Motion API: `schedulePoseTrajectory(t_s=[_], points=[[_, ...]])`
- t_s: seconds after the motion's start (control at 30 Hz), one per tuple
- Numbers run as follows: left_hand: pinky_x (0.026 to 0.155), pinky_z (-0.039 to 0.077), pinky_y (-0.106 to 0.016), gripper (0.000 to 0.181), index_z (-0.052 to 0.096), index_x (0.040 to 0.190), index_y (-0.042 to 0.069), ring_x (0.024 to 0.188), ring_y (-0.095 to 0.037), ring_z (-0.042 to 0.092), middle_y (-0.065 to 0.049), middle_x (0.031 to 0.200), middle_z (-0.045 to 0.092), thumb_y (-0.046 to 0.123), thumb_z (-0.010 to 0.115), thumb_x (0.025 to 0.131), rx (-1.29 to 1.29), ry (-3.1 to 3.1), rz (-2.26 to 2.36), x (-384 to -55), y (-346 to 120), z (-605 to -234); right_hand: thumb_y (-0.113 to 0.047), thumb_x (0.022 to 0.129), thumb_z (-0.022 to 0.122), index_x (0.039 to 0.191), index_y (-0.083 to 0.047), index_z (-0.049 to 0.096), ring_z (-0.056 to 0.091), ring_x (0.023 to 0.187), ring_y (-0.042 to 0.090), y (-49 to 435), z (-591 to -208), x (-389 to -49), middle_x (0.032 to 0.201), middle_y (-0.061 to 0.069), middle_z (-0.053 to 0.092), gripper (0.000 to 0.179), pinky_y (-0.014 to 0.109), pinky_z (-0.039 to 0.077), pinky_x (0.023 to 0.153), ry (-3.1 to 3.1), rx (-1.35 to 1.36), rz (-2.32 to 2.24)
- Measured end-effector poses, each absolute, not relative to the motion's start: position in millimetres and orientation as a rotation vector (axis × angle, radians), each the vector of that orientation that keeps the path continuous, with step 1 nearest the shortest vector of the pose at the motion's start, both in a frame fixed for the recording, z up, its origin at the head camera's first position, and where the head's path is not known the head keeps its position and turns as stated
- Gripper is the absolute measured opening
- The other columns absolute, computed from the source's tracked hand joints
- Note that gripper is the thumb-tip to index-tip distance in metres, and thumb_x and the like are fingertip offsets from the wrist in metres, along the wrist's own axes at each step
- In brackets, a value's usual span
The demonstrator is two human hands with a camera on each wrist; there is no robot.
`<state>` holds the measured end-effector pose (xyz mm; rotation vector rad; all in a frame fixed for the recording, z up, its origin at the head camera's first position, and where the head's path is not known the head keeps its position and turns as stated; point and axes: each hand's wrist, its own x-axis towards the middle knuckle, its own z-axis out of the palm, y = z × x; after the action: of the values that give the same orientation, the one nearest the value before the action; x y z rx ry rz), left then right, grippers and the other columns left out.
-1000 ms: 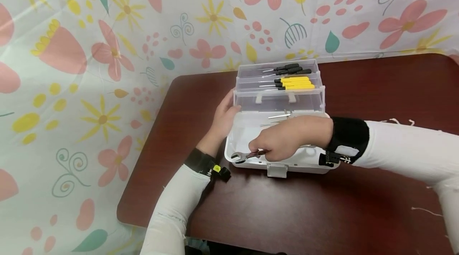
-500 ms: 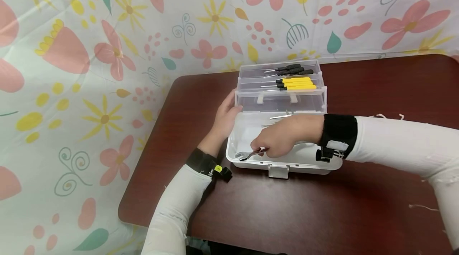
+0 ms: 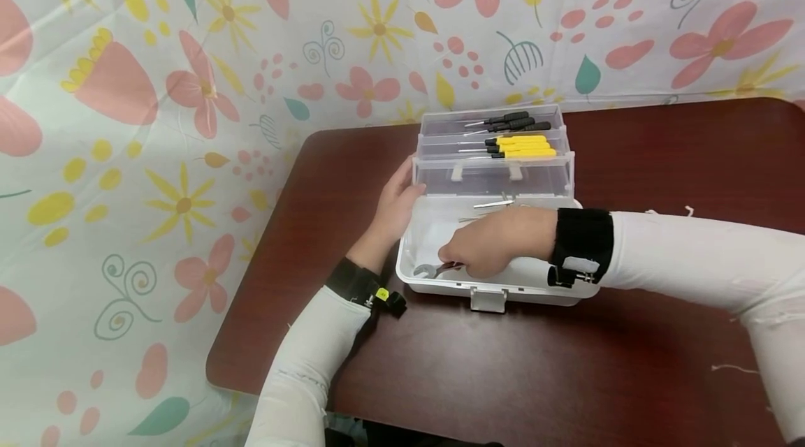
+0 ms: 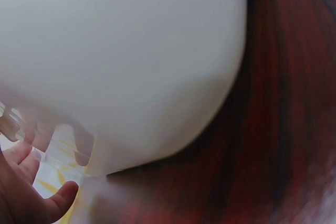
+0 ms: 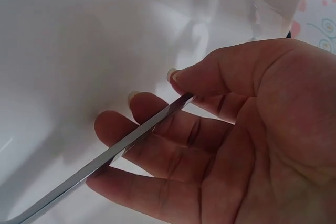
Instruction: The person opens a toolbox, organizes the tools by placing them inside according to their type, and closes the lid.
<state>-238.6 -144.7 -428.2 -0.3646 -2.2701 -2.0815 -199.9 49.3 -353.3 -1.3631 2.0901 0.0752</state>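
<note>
Head view: the wrench (image 3: 437, 269) is inside the white box (image 3: 534, 291), its bare end near the near-left corner. We cannot tell whether that end touches the box floor.

We see the right hand (image 3: 484, 241) hold the wrench by the shank; the right wrist view shows bent fingers beneath the metal and the thumb against it. The left hand (image 3: 393, 206) lies loosely spread along the left edge of the clear trays (image 3: 487, 181), thumb apart from the fingers; how firmly it presses we cannot tell.

Handling, our judgement: polished metal, stiff, heavy for its slimness, hard to damage. The smooth narrow shank could slip or roll in dry fingers; we favour a hold around mid-shank, flat sides between thumb and fingers, with the end kept free. The trays look like thin, lighter plastic and might flex or crack.

Above the box, black-handled drivers (image 3: 518, 123) lie over yellow-handled ones (image 3: 527, 147) in separate tiers. Slim metal pieces (image 3: 493, 204) lie by the box's back wall, partly hidden.

Surface: we note a dark reddish worktop (image 3: 516, 370), glossy, with a glare patch before the box. Room: a floral cloth (image 3: 411, 49) hangs behind and to the left, lightly creased.
</note>
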Motion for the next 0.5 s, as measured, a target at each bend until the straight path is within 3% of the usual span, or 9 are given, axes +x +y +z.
schedulePoseTrajectory(t_s=[0.2, 0.5], points=[[0.113, 0.045, -0.055, 0.061, 0.038, 0.159, 0.009, 0.142, -0.045, 0.049, -0.018, 0.159, 0.047, 0.001, 0.049, 0.1, -0.392, -2.266, -2.104, -227, -142, -409, -0.003, 0.095, 0.053, 0.103, -0.017, 0.06, 0.053, 0.075, 0.012, 47, -358, -197, 0.082, -0.005, 0.058, 0.017, 0.031, 0.047, 0.072, 2.114, -1.338, 0.125], [0.114, 0.046, -0.049, 0.06, 0.038, 0.159, 0.008, 0.14, -0.034, 0.054, -0.018, 0.158, 0.048, 0.0, 0.048, 0.1, -0.357, -2.276, -2.099, -222, -141, -403, -0.001, 0.095, 0.057, 0.102, -0.015, 0.061, 0.054, 0.075, 0.013, 45, -359, -194, 0.082, -0.003, 0.059, 0.016, 0.031, 0.05, 0.074, 2.154, -1.374, 0.164]])
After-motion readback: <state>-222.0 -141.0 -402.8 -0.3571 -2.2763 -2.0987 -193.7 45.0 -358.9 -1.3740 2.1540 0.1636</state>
